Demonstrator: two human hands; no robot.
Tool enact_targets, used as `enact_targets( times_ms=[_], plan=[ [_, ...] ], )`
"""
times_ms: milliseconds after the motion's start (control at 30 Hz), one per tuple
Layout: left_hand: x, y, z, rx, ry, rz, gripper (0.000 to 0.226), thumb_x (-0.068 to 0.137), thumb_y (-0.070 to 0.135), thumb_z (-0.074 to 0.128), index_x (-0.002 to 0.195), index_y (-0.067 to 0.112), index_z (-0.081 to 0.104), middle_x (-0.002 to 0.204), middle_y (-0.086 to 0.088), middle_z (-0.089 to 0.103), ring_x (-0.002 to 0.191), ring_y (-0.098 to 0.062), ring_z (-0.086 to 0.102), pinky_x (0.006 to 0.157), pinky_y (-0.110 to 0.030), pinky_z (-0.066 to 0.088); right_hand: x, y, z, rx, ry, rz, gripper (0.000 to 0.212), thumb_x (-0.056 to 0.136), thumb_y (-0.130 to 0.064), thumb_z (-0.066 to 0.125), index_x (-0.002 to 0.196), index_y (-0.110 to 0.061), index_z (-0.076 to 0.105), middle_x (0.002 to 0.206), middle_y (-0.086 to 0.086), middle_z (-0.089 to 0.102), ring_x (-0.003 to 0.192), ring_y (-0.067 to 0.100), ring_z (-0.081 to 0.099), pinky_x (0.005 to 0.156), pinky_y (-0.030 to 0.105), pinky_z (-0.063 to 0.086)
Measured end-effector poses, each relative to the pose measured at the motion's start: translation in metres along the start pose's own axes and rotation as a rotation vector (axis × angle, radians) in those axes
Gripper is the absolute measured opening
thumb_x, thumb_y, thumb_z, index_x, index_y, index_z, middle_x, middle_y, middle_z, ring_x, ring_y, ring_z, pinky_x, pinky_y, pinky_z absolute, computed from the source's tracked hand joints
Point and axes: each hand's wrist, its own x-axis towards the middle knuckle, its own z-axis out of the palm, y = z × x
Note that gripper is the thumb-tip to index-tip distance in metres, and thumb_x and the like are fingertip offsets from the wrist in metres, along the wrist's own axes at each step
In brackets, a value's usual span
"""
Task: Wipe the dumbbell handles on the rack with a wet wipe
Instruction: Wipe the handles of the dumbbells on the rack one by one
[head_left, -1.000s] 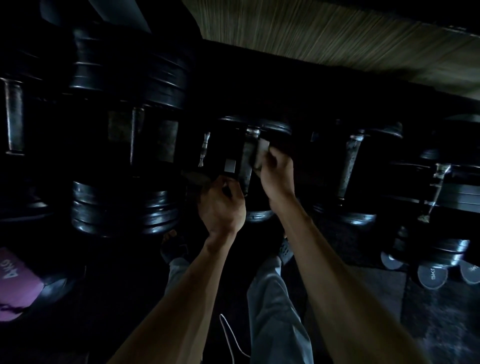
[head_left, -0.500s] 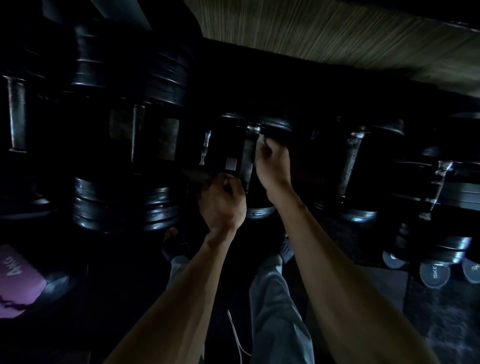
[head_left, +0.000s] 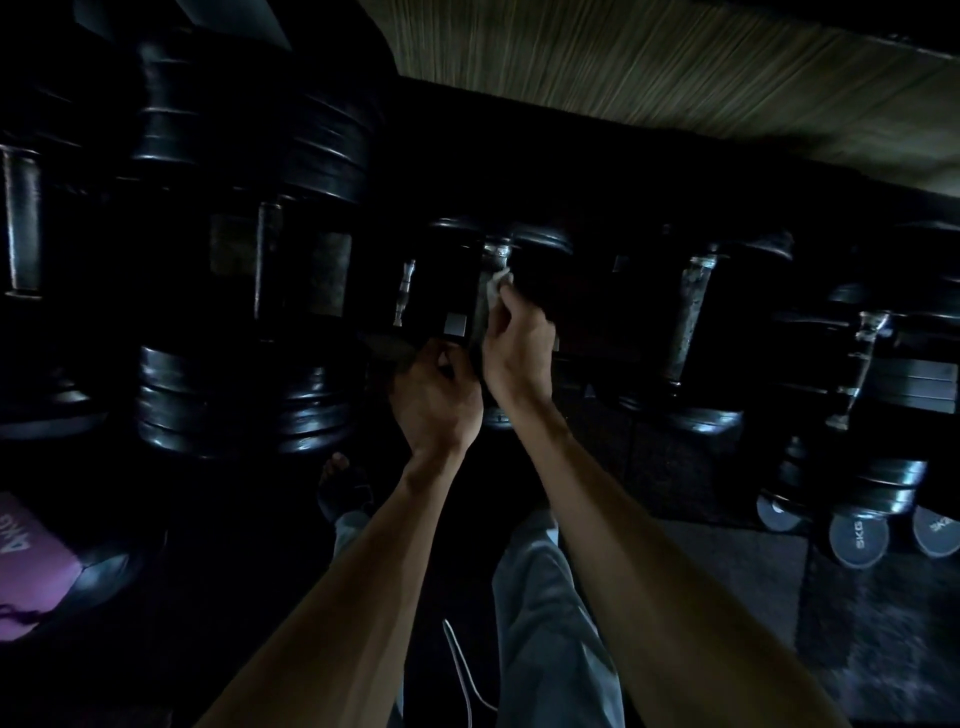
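Note:
The scene is very dark. Black dumbbells lie in a row on a rack (head_left: 587, 358). My right hand (head_left: 519, 345) grips a white wet wipe (head_left: 497, 283) and presses it against the metal handle (head_left: 496, 254) of the middle dumbbell, just below its far head. My left hand (head_left: 436, 400) is curled shut by the near end of the same dumbbell; what it grips is hidden in shadow. Other handles show to the left (head_left: 404, 291) and to the right (head_left: 691, 312).
Large dumbbells (head_left: 249, 400) fill the left of the rack. Small round weights marked 5KG (head_left: 857, 540) stand on the floor at the right. A pink weight (head_left: 26, 571) lies at the lower left. My legs and a foot (head_left: 343, 483) are below the rack.
My right hand has slid the wipe up the handle toward the far head of the dumbbell. My left hand has stayed in about the same place.

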Motion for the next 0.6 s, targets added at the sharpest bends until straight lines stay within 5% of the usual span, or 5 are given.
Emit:
enact_targets(
  times_ms=[167, 433, 600],
  plan=[
    [0.000, 0.001, 0.002, -0.018, 0.002, -0.012, 0.039, 0.084, 0.033, 0.038, 0.085, 0.017, 0.073, 0.078, -0.009, 0.072, 0.073, -0.032, 0.066, 0.061, -0.030, 0.043, 0.014, -0.010, -0.005, -0.022, -0.007, 0.054, 0.036, 0.109, -0.016, 0.038, 0.074, -0.014, 0.048, 0.057, -0.003, 0.045, 0.040, 0.007, 0.036, 0.035, 0.014, 0.025],
    [-0.002, 0.000, 0.001, 0.005, 0.018, 0.015, 0.036, 0.090, 0.031, 0.039, 0.082, 0.012, 0.068, 0.080, -0.012, 0.071, 0.072, -0.033, 0.065, 0.062, -0.027, 0.034, -0.013, 0.015, -0.003, -0.018, -0.119, 0.169, 0.038, 0.105, -0.009, 0.037, 0.068, -0.008, 0.047, 0.056, -0.005, 0.043, 0.046, 0.005, 0.033, 0.041, 0.021, 0.028],
    [0.000, 0.000, 0.002, -0.015, -0.005, -0.015, 0.040, 0.084, 0.034, 0.035, 0.077, 0.016, 0.070, 0.072, -0.005, 0.069, 0.067, -0.026, 0.063, 0.058, -0.027, 0.037, 0.014, -0.013, -0.002, -0.024, 0.007, 0.112, 0.038, 0.108, -0.012, 0.037, 0.075, -0.001, 0.052, 0.058, 0.001, 0.045, 0.045, 0.011, 0.035, 0.035, 0.016, 0.023]
  ],
)
